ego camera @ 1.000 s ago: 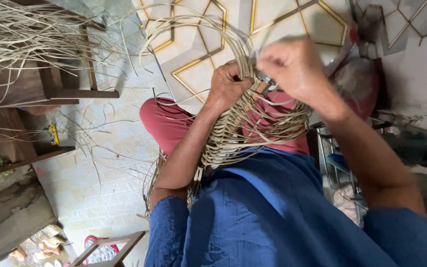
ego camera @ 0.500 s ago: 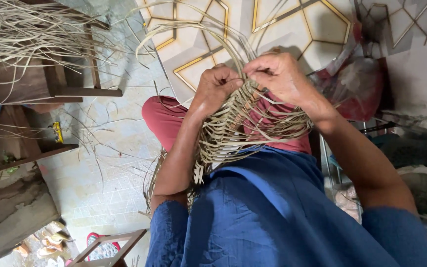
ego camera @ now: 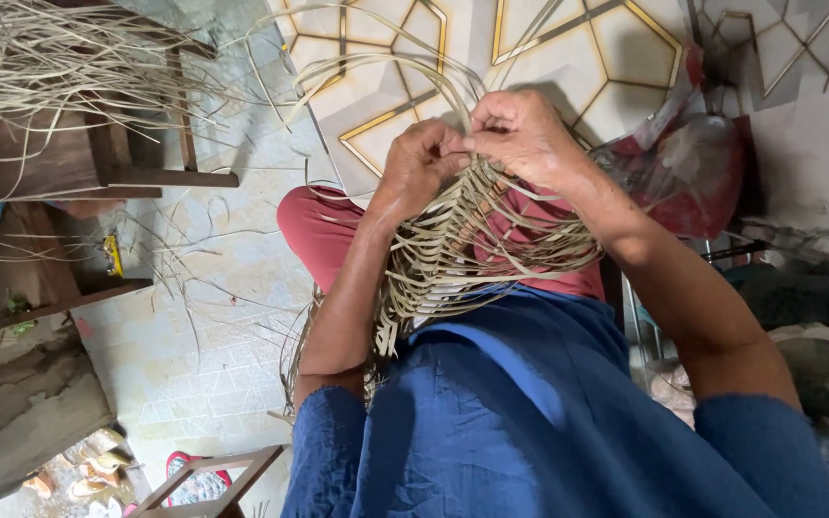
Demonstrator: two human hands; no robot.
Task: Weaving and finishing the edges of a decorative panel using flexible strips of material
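Pinching flat pale cane strips (ego camera: 477, 197), both hands' fingers (ego camera: 462, 146) close on the ribbed half-woven basket (ego camera: 453, 259).

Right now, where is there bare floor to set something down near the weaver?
Pale tiled floor between the wooden bench and the red-trousered knee is mostly open, bar stray strips. Crowded: the lap, where both hands work the half-woven cane basket.

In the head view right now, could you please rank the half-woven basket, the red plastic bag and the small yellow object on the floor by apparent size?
1. Half-woven basket, largest as it looks, though nearest the camera.
2. Red plastic bag, partly hidden, so this rank is unsure.
3. Small yellow object, clearly smallest.
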